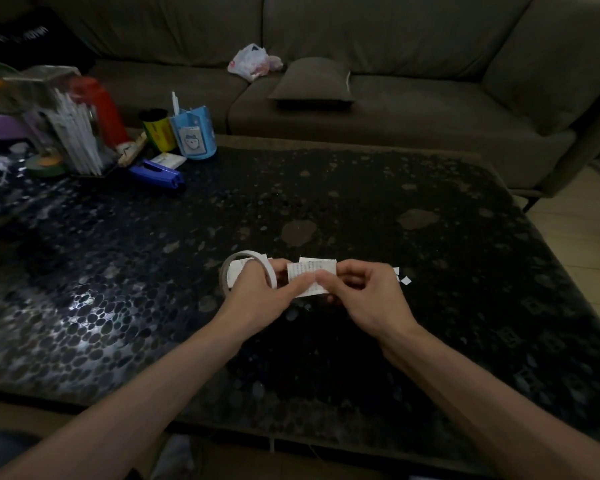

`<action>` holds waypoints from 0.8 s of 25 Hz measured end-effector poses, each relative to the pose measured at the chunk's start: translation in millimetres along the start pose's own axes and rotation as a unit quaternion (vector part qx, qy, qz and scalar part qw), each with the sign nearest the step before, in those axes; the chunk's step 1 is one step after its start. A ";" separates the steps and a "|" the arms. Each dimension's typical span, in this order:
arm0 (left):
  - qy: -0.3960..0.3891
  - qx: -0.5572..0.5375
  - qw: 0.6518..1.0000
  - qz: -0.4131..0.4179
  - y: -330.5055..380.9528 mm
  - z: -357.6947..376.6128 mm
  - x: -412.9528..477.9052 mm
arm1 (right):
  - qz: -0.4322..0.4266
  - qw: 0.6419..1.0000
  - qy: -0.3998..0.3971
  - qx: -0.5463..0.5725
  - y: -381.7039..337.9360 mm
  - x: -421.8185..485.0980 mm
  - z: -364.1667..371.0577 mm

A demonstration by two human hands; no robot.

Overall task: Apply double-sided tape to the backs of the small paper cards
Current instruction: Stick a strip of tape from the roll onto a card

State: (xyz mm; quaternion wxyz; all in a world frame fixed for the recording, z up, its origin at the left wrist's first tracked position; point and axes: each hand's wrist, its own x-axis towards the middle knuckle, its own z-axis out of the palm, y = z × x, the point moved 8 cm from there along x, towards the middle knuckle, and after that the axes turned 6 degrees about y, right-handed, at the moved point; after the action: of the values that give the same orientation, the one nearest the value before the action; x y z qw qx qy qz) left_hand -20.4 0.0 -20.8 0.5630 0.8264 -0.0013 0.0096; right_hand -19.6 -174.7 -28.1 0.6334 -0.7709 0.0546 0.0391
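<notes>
A small white paper card [307, 277] with faint print is held above the dark table [361, 209], between both hands. My left hand [260, 296] pinches the card's left part. A white roll of double-sided tape [248, 258] sits around the fingers of that hand. My right hand [364, 292] pinches the card's right edge with thumb and fingers. More white paper [321, 261] shows just behind the card, and another piece [238, 268] lies inside the roll's ring. Small white scraps [405, 280] lie to the right of my right hand.
At the table's far left stand a blue paper cup [194, 133], a yellow-green can [156, 129], a blue stapler [158, 174], a green tape roll [45, 164], a clear holder of white sticks [73, 133]. A grey sofa [361, 98] with a cushion and plastic bag runs behind.
</notes>
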 end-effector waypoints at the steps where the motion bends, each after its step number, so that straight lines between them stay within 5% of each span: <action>1: 0.005 -0.004 1.000 0.002 0.1 -1.6 0.3 | -0.004 1.000 -0.005 0.015 -0.7 -0.8 0.4; 20: 0.048 -0.072 0.995 -0.040 2.3 -9.2 -0.5 | -0.058 0.998 0.027 -0.015 -11.7 -0.5 -1.4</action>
State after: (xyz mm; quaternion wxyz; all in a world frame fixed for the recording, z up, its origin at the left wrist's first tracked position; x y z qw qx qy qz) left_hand -21.1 7.7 -15.2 0.6205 0.7816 0.0585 0.0263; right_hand -18.5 -173.8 -16.3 0.6210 -0.7832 0.0263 -0.0182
